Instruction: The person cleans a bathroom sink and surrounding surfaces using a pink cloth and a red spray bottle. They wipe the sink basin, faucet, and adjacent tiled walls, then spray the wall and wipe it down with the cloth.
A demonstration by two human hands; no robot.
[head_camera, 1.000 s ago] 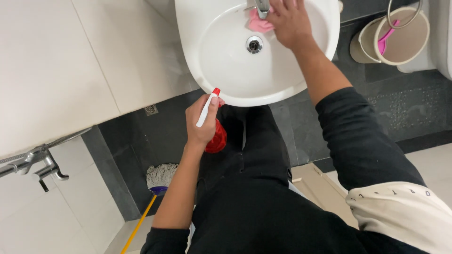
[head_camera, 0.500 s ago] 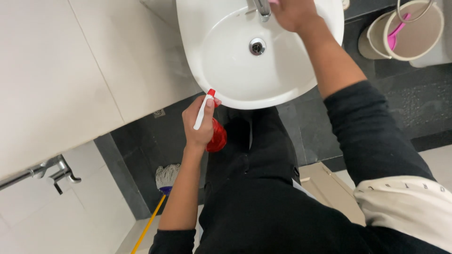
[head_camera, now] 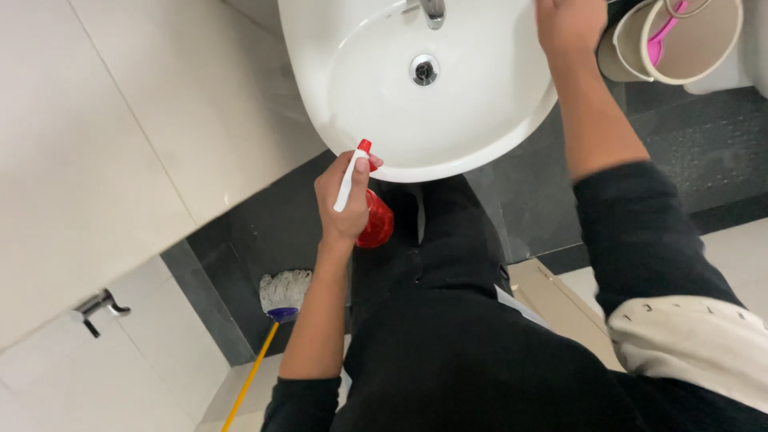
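Change: right hand (head_camera: 570, 24) has slid from the tap (head_camera: 433, 10) toward the sink's (head_camera: 480, 120) right rim, grip unclear | Left hand (head_camera: 346, 200) wraps a red spray bottle (head_camera: 376, 220) below the front rim | Risk: nozzle angled wide, spray may miss the basin.
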